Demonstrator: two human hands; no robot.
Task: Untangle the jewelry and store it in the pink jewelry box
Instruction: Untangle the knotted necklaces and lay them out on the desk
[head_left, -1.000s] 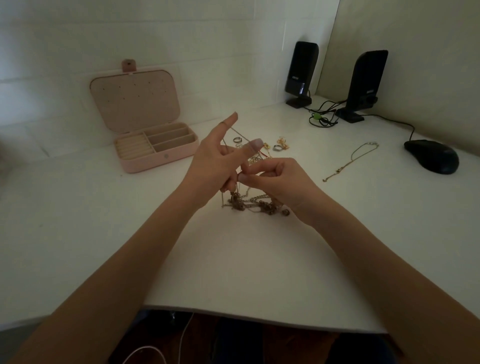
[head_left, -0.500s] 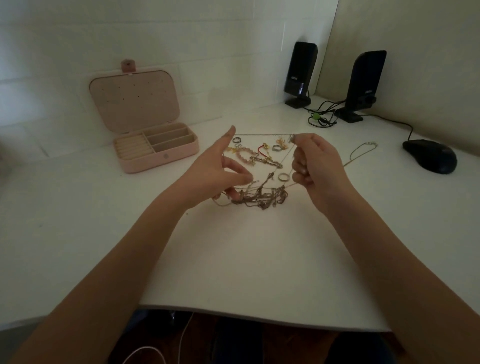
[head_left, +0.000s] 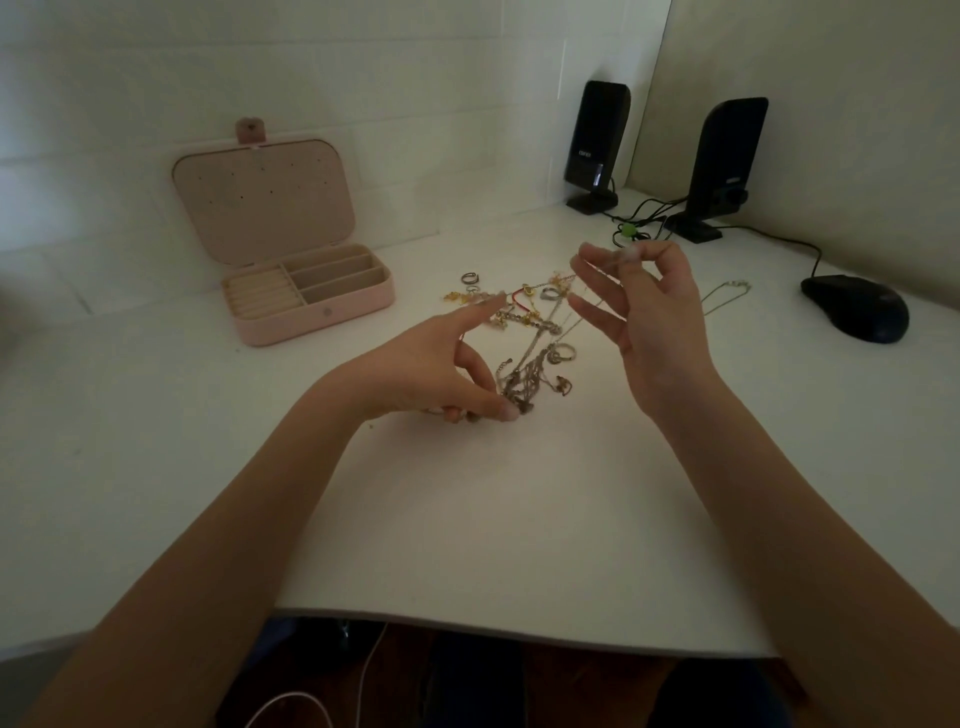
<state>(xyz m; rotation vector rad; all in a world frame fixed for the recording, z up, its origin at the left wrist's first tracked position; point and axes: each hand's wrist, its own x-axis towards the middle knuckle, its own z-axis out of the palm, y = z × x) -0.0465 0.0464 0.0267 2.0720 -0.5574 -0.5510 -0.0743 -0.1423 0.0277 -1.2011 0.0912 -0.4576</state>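
Two hands pulling a thin chain from a knot of jewelry on the desk (head_left: 467, 545).

Left hand (head_left: 441, 364) pins the tangle (head_left: 524, 382) with a narrow grip; right hand (head_left: 644, 322) pinches a thin chain (head_left: 571, 325) (blurred) above it. Beyond lie loose rings (head_left: 470, 279), a separate necklace (head_left: 724, 296), then the open pink box (head_left: 311, 306) far left.

Bare desk (head_left: 130, 415) lies between my left grip (head_left: 441, 369) and the open pink jewelry box (head_left: 306, 306); loose rings (head_left: 470, 280) crowd the far side.
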